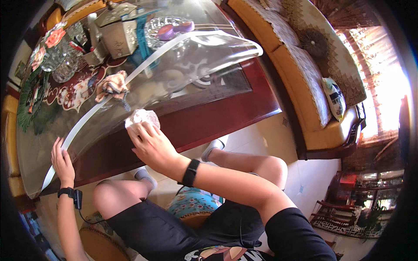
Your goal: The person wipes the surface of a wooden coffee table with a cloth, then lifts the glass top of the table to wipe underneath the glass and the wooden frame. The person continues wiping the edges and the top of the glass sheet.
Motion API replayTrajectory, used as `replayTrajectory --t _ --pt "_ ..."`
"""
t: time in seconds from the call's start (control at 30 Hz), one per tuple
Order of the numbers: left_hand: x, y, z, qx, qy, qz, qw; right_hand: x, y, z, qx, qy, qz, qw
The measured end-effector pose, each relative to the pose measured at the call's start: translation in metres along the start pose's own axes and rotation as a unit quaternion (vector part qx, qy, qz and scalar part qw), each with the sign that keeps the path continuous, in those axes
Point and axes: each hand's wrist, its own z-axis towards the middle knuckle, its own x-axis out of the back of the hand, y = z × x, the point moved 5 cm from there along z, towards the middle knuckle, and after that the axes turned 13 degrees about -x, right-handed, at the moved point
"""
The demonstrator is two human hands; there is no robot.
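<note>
Sleeve lies at 5 o'clock; right hand grips a wad; left hand, 9 o'clock, is open, apparently steadying the sheet.

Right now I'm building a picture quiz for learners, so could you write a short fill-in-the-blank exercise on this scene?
1. The white wad is touched by the person's ____ hand.
2. The straps on both wrists are coloured ____.
3. The glass dish holds things coloured ____.

Missing words: right; black; purple.
</note>
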Motion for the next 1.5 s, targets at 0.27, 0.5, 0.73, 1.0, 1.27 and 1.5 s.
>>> replayTrajectory --t 0.27,0.5,0.73,1.0,1.27,1.5 --pt "0.008 0.005 0.0 0.01 0.009 0.005 1.0 -0.022 -0.022 -0.004 -0.03 -0.074 0.0 0.997" --pt "0.003 0.0 -0.003 -0.003 0.022 0.016 1.0 -0.028 -0.007 0.004 -0.033 -0.041 -0.032 0.998" --pt "0.0 -0.002 -0.003 -0.003 0.018 0.002 1.0 -0.012 0.025 0.012 -0.079 -0.013 -0.047 0.996" --pt "0.005 -0.001 -0.004 -0.011 0.028 -0.008 1.0 0.044 0.129 0.032 -0.199 0.054 -0.11 0.972" --pt "0.0 0.002 0.002 -0.019 0.012 -0.01 1.0 0.126 0.358 0.005 -0.269 -0.049 -0.192 0.943" --pt "0.003 -0.006 -0.003 -0.022 0.003 -0.003 1.0 0.153 0.372 -0.013 -0.326 -0.057 -0.185 0.925"
